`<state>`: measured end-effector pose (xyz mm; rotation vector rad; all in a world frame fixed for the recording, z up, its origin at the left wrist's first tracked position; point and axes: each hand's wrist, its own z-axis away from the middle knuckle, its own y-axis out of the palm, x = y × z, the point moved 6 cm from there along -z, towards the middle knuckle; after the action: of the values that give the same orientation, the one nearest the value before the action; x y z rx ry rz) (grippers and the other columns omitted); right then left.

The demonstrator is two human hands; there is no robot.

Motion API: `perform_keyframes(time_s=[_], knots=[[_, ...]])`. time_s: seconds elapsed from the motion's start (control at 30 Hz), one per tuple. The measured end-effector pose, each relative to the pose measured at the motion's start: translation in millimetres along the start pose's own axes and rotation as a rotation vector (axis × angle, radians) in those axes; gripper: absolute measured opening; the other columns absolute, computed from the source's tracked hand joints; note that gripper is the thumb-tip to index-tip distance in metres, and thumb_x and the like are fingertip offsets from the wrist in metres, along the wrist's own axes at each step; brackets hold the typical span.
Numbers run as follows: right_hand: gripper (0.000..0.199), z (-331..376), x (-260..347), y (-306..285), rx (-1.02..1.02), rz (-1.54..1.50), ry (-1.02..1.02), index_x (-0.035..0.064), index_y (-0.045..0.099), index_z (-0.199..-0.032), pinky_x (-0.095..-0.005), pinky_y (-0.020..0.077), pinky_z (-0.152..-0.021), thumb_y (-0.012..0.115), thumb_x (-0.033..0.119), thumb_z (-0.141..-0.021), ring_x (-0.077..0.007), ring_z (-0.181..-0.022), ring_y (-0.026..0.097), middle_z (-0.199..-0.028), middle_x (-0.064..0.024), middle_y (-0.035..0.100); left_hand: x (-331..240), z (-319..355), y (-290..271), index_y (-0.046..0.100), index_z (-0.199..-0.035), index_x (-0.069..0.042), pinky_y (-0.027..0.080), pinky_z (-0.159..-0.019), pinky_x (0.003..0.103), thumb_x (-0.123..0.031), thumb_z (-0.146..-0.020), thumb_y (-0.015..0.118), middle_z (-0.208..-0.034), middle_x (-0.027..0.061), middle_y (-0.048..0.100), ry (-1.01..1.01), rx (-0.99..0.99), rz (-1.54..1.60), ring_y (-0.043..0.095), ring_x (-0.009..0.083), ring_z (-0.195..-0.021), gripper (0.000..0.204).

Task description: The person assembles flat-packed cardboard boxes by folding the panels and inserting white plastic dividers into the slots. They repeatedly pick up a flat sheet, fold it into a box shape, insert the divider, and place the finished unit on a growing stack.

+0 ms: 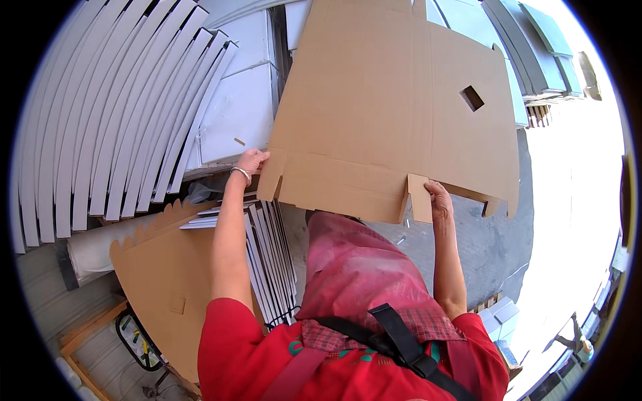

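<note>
Head view, looking down. Both hands hold up a large flat brown cardboard box blank (394, 113) with creased flaps and a small square cut-out. The left hand (252, 162), a bracelet on its wrist, grips the blank's lower left corner; the right hand (439, 200) grips a small tab on its lower edge. To the left, fanned stacks of white sheets (114, 120); below them, a second brown cardboard sheet (167, 281) with a scalloped edge.

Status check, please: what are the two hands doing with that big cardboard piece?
Left hand grips the flat cardboard sheet at its corner. Right hand pinches a bottom flap. Nothing blocking.
</note>
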<state>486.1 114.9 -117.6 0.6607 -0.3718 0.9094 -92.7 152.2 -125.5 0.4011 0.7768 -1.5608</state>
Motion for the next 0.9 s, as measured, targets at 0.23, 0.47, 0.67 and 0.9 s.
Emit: perform_keyframes(time_s=[0.23,0.47,0.67,0.9], knots=[[0.043,88.4,81.9,38.8,0.168,-0.347,-0.584,0.0114,0.047,-0.135,-0.0345,0.0576,-0.083,0.054,-0.001,-0.095,-0.0167,-0.092,0.065,-0.102,-0.0072,0.063,-151.4,110.3,5.5,0.051,-0.075,-0.005,0.053,-0.065,0.025,0.003,-0.088,0.06,-0.082,0.0072,0.064,0.552,0.376,0.751,0.063,0.0144,-0.072,0.017],[0.064,75.4,142.5,90.4,0.382,-0.48,-0.832,0.0213,0.033,-0.152,-0.0424,0.0531,-0.095,0.051,-0.003,-0.095,-0.0211,-0.106,0.059,-0.121,-0.0084,0.057,-241.0,160.7,-3.5,0.064,-0.096,0.002,0.056,-0.068,0.028,0.006,-0.088,0.055,-0.098,0.0105,0.062,1.1,-0.228,0.33,0.065,0.0162,-0.081,0.012],[0.05,54.7,215.0,176.9,0.371,0.256,-1.144,0.0155,0.042,-0.14,-0.038,0.0522,-0.094,0.06,0.017,-0.093,-0.0222,-0.11,0.06,-0.122,-0.012,0.058,-316.3,122.8,-52.6,0.053,-0.132,0.001,0.059,-0.081,0.038,-0.005,-0.094,0.052,-0.106,0.0136,0.063,0.895,0.343,0.896,0.067,0.0239,-0.095,0.039],[0.043,61.8,241.2,234.3,0.39,0.541,-1.214,0.005,0.057,-0.12,-0.0334,0.0518,-0.089,0.058,0.04,-0.094,-0.0197,-0.1,0.064,-0.106,-0.0116,0.067,-351.1,141.5,-90.5,0.056,-0.133,-0.008,0.057,-0.087,0.048,-0.033,-0.094,0.059,-0.116,0.0191,0.066,1.183,0.437,0.749,0.066,0.0332,-0.106,0.047]])
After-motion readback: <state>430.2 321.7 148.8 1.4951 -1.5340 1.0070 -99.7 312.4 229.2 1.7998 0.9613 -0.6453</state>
